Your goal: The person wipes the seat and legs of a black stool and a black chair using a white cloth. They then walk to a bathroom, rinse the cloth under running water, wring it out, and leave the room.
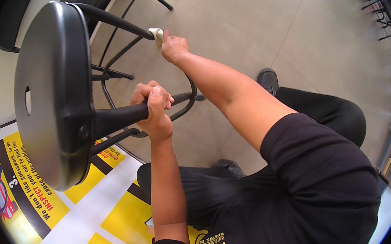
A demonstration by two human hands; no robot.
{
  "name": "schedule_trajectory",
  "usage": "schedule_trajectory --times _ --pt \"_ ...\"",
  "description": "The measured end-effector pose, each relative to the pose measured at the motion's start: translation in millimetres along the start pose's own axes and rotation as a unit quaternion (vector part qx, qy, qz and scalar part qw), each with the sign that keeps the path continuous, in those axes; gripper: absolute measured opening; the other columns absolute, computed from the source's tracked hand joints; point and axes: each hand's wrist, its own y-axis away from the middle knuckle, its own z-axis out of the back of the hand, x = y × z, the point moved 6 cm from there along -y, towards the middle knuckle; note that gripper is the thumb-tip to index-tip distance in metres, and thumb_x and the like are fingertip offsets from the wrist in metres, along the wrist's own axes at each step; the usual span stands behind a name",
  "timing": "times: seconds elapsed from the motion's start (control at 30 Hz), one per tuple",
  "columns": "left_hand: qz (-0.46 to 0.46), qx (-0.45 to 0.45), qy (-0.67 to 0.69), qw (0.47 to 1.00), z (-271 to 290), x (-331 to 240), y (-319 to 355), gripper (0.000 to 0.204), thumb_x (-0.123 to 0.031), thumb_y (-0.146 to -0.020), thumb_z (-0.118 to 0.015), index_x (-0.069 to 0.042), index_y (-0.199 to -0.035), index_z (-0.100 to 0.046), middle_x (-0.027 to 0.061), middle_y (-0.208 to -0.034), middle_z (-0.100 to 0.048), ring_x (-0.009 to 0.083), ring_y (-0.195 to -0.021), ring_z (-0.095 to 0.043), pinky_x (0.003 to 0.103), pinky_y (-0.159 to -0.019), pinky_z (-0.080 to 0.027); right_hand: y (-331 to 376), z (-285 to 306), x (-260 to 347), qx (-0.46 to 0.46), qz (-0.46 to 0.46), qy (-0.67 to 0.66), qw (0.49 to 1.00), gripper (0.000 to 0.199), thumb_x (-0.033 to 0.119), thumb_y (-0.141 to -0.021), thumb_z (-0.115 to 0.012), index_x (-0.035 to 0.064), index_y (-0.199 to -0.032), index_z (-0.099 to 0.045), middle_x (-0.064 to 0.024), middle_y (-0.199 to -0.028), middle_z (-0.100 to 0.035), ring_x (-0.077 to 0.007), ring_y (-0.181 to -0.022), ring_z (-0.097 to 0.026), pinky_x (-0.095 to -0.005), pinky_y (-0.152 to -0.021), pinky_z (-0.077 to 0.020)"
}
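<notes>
Fingers of the left hand (154,109) wrap one leg of the tipped black stool (51,89); right hand (173,46) pinches a pale cloth (157,35) against another leg — matte, round-seated.

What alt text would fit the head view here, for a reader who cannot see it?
A person tilts a black metal stool sideways, the left hand gripping one leg while the right hand presses a small pale cloth against another leg. Grey floor tiles lie below.
</notes>
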Motion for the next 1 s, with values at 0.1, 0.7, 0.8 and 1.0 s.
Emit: schedule_trajectory --times 0.1,0.7,0.8,1.0 --pt "-0.014 -0.048 -0.011 0.999 4.9 3.4 3.7 0.023 -0.012 -0.096 -0.052 -0.01 -0.076 -0.041 0.0015 -0.058 -0.042 0.0093 -0.05 -0.038 0.028 -0.053 -0.043 27.9 -7.9 -9.7 0.01 0.001 -0.056 0.998 0.038 0.023 -0.099 -0.045 -0.0017 -0.128 -0.045 -0.0253 -0.106 -0.073 -0.0419 -0.096 -0.072 -0.0521 -0.083 -0.056" --pt "-0.022 -0.151 0.026 0.988 1.4 8.2 3.2 0.021 -0.009 -0.092 -0.059 -0.005 -0.074 -0.049 -0.0001 -0.062 -0.051 0.0063 -0.051 -0.046 0.024 -0.048 -0.04 209.5 -39.8 -58.5 -0.055 -0.082 -0.183 0.978 0.054 0.031 -0.105 -0.046 0.0016 -0.149 -0.033 -0.0268 -0.127 -0.063 -0.0454 -0.115 -0.061 -0.0559 -0.093 -0.0475" --pt "-0.02 -0.149 0.039 0.988 1.1 7.9 3.8 0.022 -0.009 -0.093 -0.06 -0.004 -0.074 -0.05 -0.0005 -0.063 -0.051 0.006 -0.051 -0.047 0.025 -0.048 -0.039 220.8 -40.1 -50.0 -0.072 -0.099 -0.124 0.985 0.058 0.027 -0.104 -0.049 -0.0014 -0.152 -0.033 -0.0243 -0.133 -0.06 -0.0399 -0.118 -0.06 -0.0539 -0.093 -0.048" --pt "-0.006 -0.15 0.036 0.988 -1.2 8.5 1.3 0.025 -0.009 -0.093 -0.06 -0.006 -0.071 -0.049 -0.0004 -0.059 -0.05 0.0071 -0.05 -0.045 0.026 -0.049 -0.041 242.7 -33.1 -25.8 -0.072 -0.115 0.048 0.99 0.066 0.017 -0.098 -0.052 -0.0078 -0.155 -0.029 -0.0221 -0.129 -0.062 -0.0326 -0.114 -0.065 -0.0489 -0.092 -0.0517"
